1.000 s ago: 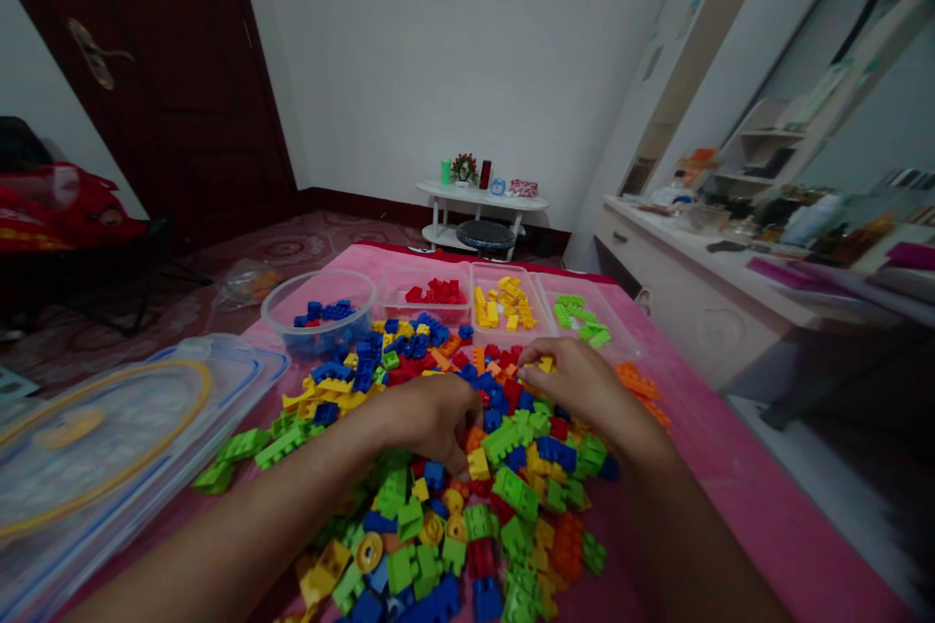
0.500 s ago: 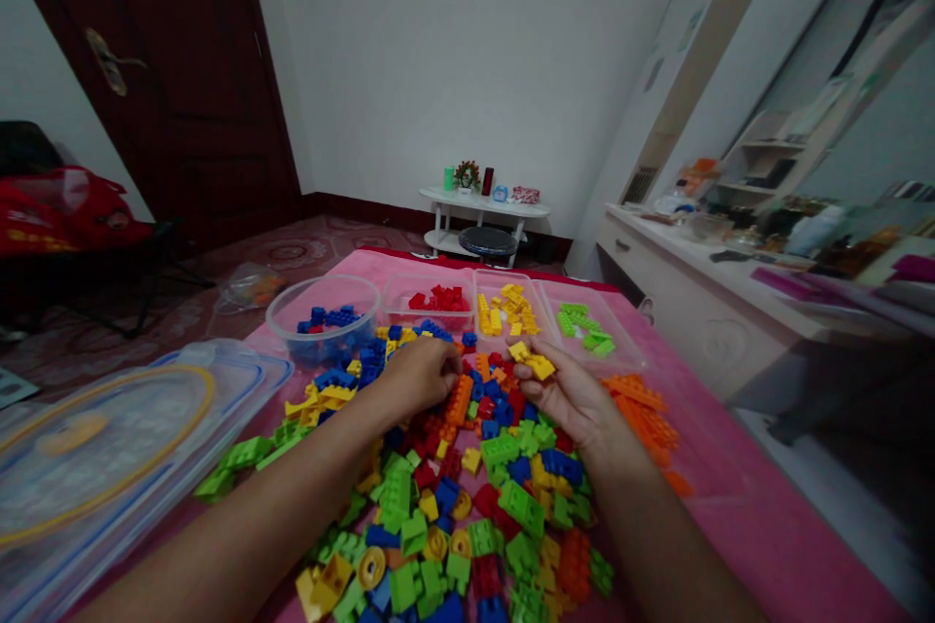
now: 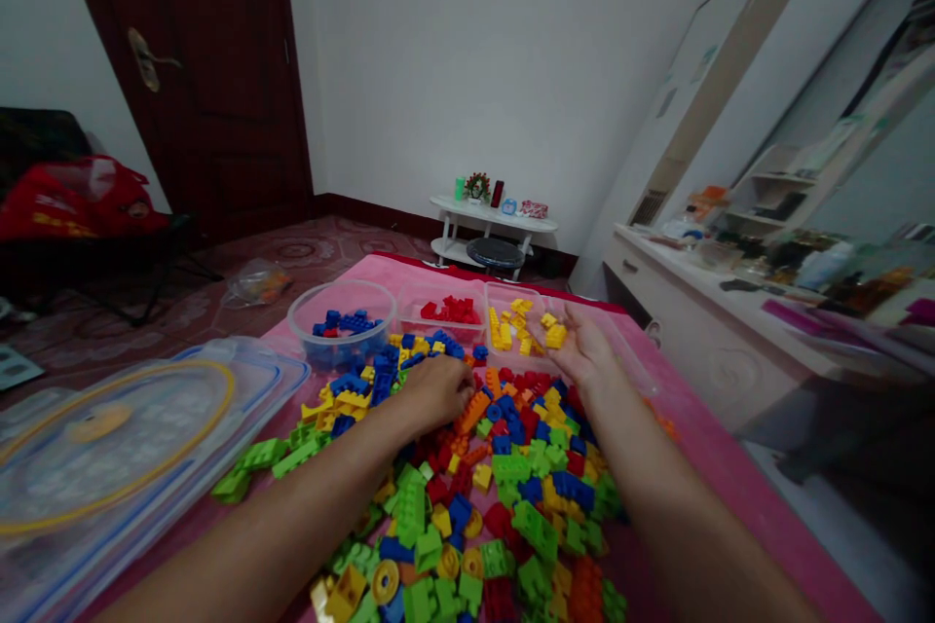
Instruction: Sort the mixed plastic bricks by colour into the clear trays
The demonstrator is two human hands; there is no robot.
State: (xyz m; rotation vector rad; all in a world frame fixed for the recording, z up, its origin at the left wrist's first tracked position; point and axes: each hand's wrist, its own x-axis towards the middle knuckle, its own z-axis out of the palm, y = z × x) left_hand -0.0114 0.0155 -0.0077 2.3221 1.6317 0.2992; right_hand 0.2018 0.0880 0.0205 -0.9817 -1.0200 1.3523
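Note:
Over the middle of a heap of toy building bricks, my left hand is closed, its fingers curled down beside an orange brick. Its fingertips are hidden, so what they hold, if anything, does not show. Yellow bricks rest between the thumb and fingers of my right hand, palm turned up. This hand is at the right side of a clear box of yellow bricks and partly covers the box to its right.
A round tub of blue bricks and a clear box of red bricks stand along the far side of the pink table. Large clear lids lie at left. A dresser stands at right.
My right hand has moved forward and right with the yellow bricks, to the yellow box. My left hand stays low over the heap. The view has shifted slightly.

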